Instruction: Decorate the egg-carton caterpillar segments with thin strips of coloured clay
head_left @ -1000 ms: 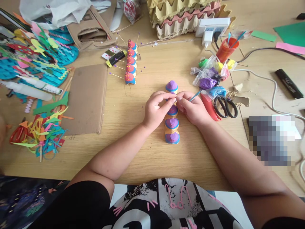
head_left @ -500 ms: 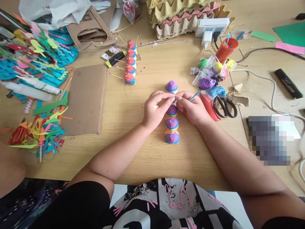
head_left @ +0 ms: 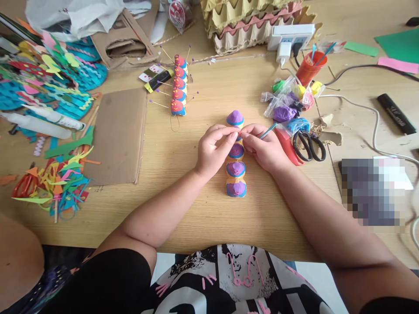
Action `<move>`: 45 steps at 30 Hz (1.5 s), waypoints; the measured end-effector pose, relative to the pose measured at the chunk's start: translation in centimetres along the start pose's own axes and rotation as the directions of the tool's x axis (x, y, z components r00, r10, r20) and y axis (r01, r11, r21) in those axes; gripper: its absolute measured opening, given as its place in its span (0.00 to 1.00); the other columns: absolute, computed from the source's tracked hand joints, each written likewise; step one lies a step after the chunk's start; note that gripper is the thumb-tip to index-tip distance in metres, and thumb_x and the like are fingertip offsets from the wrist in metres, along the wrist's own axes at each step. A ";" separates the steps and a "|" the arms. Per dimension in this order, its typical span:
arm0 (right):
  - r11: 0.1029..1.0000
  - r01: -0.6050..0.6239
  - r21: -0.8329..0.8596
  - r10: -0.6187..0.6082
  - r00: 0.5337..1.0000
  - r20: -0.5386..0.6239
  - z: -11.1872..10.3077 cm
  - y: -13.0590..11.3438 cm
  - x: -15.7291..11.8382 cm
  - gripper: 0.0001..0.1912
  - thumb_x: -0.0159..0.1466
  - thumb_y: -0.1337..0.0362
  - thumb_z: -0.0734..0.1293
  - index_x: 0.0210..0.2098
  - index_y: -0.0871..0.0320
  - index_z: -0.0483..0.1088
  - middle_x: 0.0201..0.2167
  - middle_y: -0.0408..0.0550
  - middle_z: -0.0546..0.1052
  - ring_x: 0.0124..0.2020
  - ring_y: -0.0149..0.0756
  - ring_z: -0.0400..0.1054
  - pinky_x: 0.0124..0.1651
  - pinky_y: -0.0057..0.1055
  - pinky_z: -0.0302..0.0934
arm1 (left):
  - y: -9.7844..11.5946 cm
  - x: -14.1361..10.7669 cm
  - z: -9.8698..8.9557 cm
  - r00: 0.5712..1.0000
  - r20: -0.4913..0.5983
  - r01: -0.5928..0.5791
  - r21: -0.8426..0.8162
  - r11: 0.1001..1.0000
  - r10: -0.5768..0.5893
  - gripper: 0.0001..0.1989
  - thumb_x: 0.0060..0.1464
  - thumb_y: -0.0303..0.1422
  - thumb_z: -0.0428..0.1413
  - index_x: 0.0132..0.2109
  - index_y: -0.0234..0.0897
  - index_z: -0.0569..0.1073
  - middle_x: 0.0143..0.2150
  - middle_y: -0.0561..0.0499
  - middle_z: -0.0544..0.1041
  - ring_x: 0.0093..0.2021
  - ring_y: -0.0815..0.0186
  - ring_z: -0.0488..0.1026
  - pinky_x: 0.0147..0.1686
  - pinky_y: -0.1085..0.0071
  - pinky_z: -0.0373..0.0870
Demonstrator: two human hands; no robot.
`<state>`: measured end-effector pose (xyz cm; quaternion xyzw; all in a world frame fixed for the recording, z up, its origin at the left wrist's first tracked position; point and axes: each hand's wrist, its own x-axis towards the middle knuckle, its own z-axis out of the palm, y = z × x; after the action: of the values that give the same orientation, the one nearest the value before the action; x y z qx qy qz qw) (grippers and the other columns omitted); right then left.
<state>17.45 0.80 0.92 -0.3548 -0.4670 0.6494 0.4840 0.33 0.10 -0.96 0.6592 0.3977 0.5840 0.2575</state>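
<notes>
A strip of egg carton cups, painted as a purple, blue and orange caterpillar, stands lengthwise in front of me. Red smiling marks show on its nearer cups. Over its second cup my left hand and my right hand meet at the fingertips. Thumb and forefinger of the left are pinched on something too small to make out, perhaps reddish. A thin blue stick-like tool is tucked in my right hand, whose thumb and forefinger are also pinched together. Both hands hide part of the second cup.
A finished-looking red and blue caterpillar with pins stands farther back. Right of my hands lie black-handled scissors, bagged clay and an orange cup. Cardboard and paper scraps lie left. Another person's arm is at lower left.
My hands stay almost in place, with slight movement at the fingertips. The other person's arm at lower left reaches further into view.
</notes>
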 end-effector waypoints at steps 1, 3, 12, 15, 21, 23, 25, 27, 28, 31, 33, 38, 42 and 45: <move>1.000 -0.002 0.002 0.002 1.000 -0.003 0.0 0.0 0.0 0.25 0.56 0.44 0.82 0.35 0.57 0.74 0.24 0.37 0.69 0.23 0.24 0.53 0.25 0.27 0.47 | 0.0 0.0 0.0 1.000 -0.002 -0.001 -0.001 1.000 0.001 0.10 0.70 0.42 0.62 0.47 0.45 0.85 0.44 0.50 0.85 0.47 0.66 0.82 0.53 0.65 0.80; 1.000 -0.006 0.003 0.006 1.000 -0.002 0.0 0.0 0.0 0.25 0.56 0.45 0.82 0.35 0.57 0.74 0.24 0.37 0.68 0.23 0.24 0.53 0.25 0.27 0.46 | 0.0 0.0 0.0 1.000 -0.004 -0.005 0.004 1.000 0.005 0.09 0.69 0.41 0.62 0.47 0.45 0.85 0.44 0.50 0.85 0.47 0.66 0.82 0.53 0.64 0.80; 0.999 0.018 -0.030 -0.017 1.000 0.021 0.2 -0.3 -0.1 0.25 0.56 0.44 0.82 0.35 0.57 0.75 0.24 0.38 0.68 0.25 0.26 0.55 0.26 0.28 0.48 | 0.1 0.1 -0.2 1.000 0.008 -0.005 0.101 0.995 0.005 0.08 0.69 0.39 0.62 0.45 0.44 0.85 0.44 0.50 0.86 0.47 0.65 0.83 0.53 0.64 0.81; 0.999 0.021 -0.024 -0.021 0.999 0.024 0.2 -0.3 -0.2 0.25 0.56 0.44 0.82 0.36 0.57 0.75 0.24 0.38 0.68 0.24 0.26 0.55 0.26 0.28 0.48 | 0.2 0.1 -0.2 1.000 0.003 -0.003 0.101 0.995 0.003 0.07 0.68 0.39 0.63 0.45 0.43 0.85 0.44 0.50 0.86 0.47 0.65 0.83 0.52 0.64 0.81; 0.999 0.021 -0.032 -0.020 0.999 0.027 0.1 -0.1 -0.1 0.23 0.59 0.45 0.80 0.36 0.57 0.74 0.23 0.36 0.65 0.22 0.25 0.51 0.26 0.29 0.46 | 0.2 0.1 -0.3 1.000 0.002 -0.029 0.090 0.996 0.028 0.07 0.69 0.37 0.62 0.45 0.43 0.85 0.44 0.50 0.86 0.47 0.65 0.83 0.53 0.64 0.81; 0.999 0.020 -0.042 -0.019 1.000 0.022 0.2 -0.2 -0.1 0.23 0.60 0.45 0.80 0.36 0.57 0.74 0.22 0.37 0.65 0.23 0.26 0.51 0.26 0.29 0.45 | 0.2 0.1 -0.3 0.999 0.002 -0.036 0.077 0.996 0.036 0.06 0.69 0.37 0.62 0.46 0.44 0.85 0.44 0.50 0.86 0.47 0.65 0.83 0.54 0.63 0.81; 0.998 0.019 -0.051 -0.018 1.000 0.017 0.2 -0.2 -0.1 0.22 0.60 0.45 0.80 0.35 0.56 0.74 0.22 0.37 0.64 0.23 0.27 0.51 0.25 0.29 0.45 | 0.2 0.1 -0.3 1.000 0.010 -0.031 0.083 0.996 0.030 0.06 0.69 0.37 0.62 0.46 0.44 0.85 0.44 0.50 0.86 0.48 0.64 0.83 0.55 0.62 0.81; 0.998 0.019 -0.057 -0.018 1.000 0.017 0.2 -0.2 -0.1 0.22 0.61 0.44 0.79 0.35 0.56 0.74 0.21 0.37 0.64 0.22 0.27 0.51 0.25 0.29 0.44 | 0.3 0.1 -0.3 0.999 0.013 -0.034 0.089 0.995 0.033 0.06 0.69 0.38 0.62 0.46 0.44 0.84 0.44 0.50 0.86 0.48 0.64 0.83 0.54 0.62 0.81; 0.998 0.020 -0.056 -0.019 1.000 0.020 0.2 -0.2 -0.1 0.23 0.60 0.44 0.79 0.34 0.56 0.75 0.21 0.37 0.64 0.22 0.27 0.51 0.25 0.29 0.44 | 0.3 0.1 -0.3 0.999 0.010 -0.042 0.088 0.995 0.041 0.06 0.69 0.38 0.63 0.46 0.44 0.84 0.44 0.50 0.86 0.47 0.65 0.83 0.54 0.63 0.81; 0.998 0.028 -0.057 -0.027 0.999 0.028 0.2 -0.2 -0.1 0.24 0.59 0.43 0.80 0.35 0.56 0.75 0.22 0.37 0.65 0.23 0.26 0.52 0.26 0.29 0.46 | 0.4 0.1 -0.2 0.998 -0.010 -0.066 0.085 0.994 0.067 0.05 0.68 0.38 0.63 0.44 0.44 0.84 0.42 0.51 0.86 0.45 0.65 0.83 0.52 0.64 0.80; 0.997 0.037 -0.067 -0.035 0.999 0.031 0.3 -0.2 -0.1 0.25 0.58 0.42 0.81 0.35 0.56 0.75 0.23 0.38 0.66 0.24 0.27 0.53 0.27 0.29 0.48 | 0.3 0.1 -0.2 0.998 -0.016 -0.066 0.098 0.993 0.068 0.06 0.68 0.38 0.63 0.43 0.44 0.84 0.41 0.51 0.86 0.45 0.65 0.83 0.52 0.64 0.80; 0.995 0.052 -0.084 -0.050 0.998 0.033 0.4 -0.3 -0.2 0.26 0.56 0.42 0.81 0.35 0.57 0.75 0.26 0.40 0.69 0.27 0.29 0.58 0.29 0.29 0.53 | 0.3 0.1 -0.2 0.999 -0.023 -0.046 0.133 0.990 0.049 0.08 0.68 0.39 0.63 0.41 0.43 0.83 0.40 0.51 0.86 0.44 0.65 0.82 0.51 0.64 0.79; 0.996 0.051 -0.077 -0.048 0.998 0.047 0.3 -0.3 -0.2 0.25 0.57 0.43 0.81 0.36 0.57 0.75 0.28 0.41 0.71 0.28 0.28 0.59 0.30 0.29 0.54 | 0.4 0.1 -0.2 0.999 -0.038 -0.033 0.125 0.992 0.038 0.08 0.68 0.38 0.63 0.40 0.42 0.83 0.40 0.51 0.86 0.44 0.65 0.82 0.51 0.64 0.78; 0.997 0.029 -0.075 -0.025 0.998 0.050 0.2 -0.2 -0.2 0.25 0.58 0.42 0.81 0.36 0.56 0.75 0.26 0.40 0.69 0.26 0.28 0.56 0.28 0.29 0.51 | 0.5 0.1 -0.2 0.999 -0.036 -0.016 0.133 0.991 0.021 0.09 0.68 0.40 0.63 0.40 0.42 0.82 0.39 0.51 0.86 0.44 0.65 0.82 0.51 0.64 0.78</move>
<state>17.39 0.55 1.16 -0.3504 -0.5076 0.6331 0.4676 0.28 -0.12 -0.45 0.6673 0.4345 0.5708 0.2001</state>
